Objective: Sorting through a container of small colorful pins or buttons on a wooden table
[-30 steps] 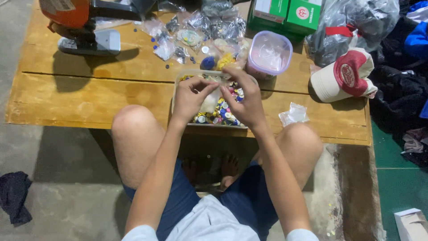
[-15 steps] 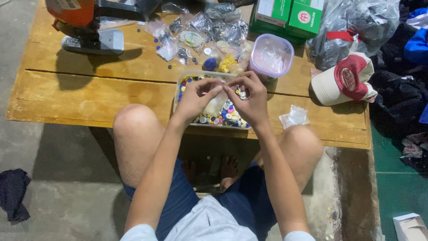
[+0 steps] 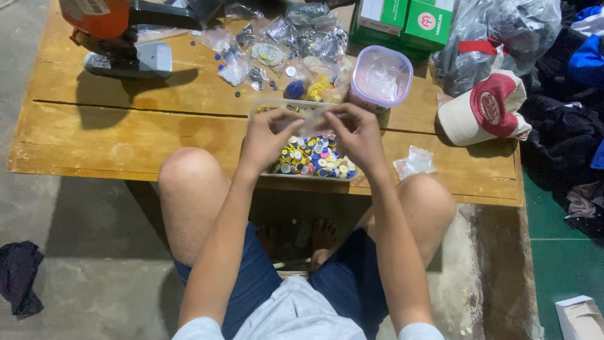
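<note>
Left hand: was raised over the tray, fingers pinched on the left end of a small clear bag.
Right hand: was raised beside the left, fingers closed on the right end of the same bag.
Bag: was held stretched between both hands, just above the tray; its contents could not be made out.
Tray: a clear shallow one was set at the near edge of the surface, partly hidden by the hands.
Caps: small round pieces in yellow, blue, white and pink were heaped in the tray.
Surface: a low wooden one, with a seam along its length, was stood before the knees.
Tub: a clear one with a lilac rim was placed just behind the right hand.
Packets: clear ones of small parts were piled behind the tray.
Press: an orange and black tool on a grey base was seen at the far left.
Boxes: green ones were stacked at the far edge.
Cap hat: a red and white one was laid at the right end.
Crumpled wrap: was left near the right knee.
Dark cloth: was left on the floor at the left.
</note>
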